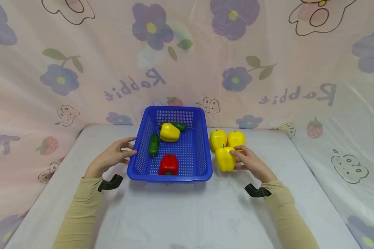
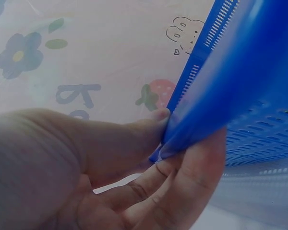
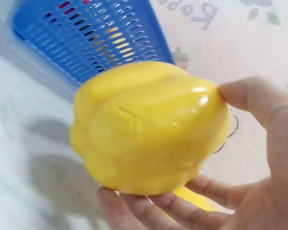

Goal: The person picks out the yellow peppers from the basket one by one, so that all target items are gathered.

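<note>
A blue plastic basket [image 1: 169, 178] holds a yellow bell pepper [image 1: 169, 132], a red bell pepper [image 1: 168, 164] and two green peppers, one along its left side [image 1: 154, 144] and one at the back [image 1: 179, 127]. My left hand [image 1: 116, 154] pinches the basket's left rim [image 2: 197, 127] between thumb and fingers. To the right of the basket, my right hand [image 1: 249, 162] grips another yellow bell pepper [image 3: 149, 129], thumb on one side and fingers on the other. Shadows on the table in the right wrist view suggest this pepper is raised.
Two more yellow bell peppers, one on the left [image 1: 218, 139] and one on the right [image 1: 236, 138], stand behind the held one. The white table [image 1: 187, 221] meets a patterned cloth [image 1: 187, 69] at the back and sides. Dark curved wrist pieces [image 1: 111, 183] stick out from both sleeves.
</note>
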Available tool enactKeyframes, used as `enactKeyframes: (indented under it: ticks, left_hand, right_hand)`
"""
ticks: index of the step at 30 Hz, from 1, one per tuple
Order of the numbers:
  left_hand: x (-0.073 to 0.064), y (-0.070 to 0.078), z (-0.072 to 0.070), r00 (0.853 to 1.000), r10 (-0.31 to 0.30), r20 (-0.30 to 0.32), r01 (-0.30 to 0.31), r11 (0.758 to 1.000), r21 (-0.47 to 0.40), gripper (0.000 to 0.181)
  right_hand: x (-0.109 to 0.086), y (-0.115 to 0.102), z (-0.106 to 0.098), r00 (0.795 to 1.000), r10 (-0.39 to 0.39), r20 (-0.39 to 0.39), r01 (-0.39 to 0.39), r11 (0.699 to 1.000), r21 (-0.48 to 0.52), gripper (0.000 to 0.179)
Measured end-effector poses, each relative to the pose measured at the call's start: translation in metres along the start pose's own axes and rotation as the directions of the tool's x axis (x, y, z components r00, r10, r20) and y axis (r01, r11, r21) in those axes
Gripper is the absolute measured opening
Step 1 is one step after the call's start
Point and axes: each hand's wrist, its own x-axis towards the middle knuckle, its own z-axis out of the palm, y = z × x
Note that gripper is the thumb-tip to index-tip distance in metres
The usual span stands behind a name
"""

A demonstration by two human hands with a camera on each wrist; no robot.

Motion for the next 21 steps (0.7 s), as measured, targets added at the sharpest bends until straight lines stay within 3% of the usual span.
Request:
enactKeyframes:
  ticks: [13, 21]
  left_hand:
    - [-0.001, -0.001, -0.001, 1.0, 0.007, -0.003, -0.007, 1.0, 0.003, 0.066]
    - [-0.001, 0.0, 0.0, 1.0, -0.003, -0.005, 0.003, 1.0, 0.011, 0.068]
  right_hand:
    - [-0.005, 0.021, 0.012, 0.999, 0.037, -0.009, -0.036, 0.994, 0.102, 0.064]
    - [-0.005, 0.022, 0.018, 0.996, 0.079, -0.032, -0.076, 0.993, 0.088, 0.066]
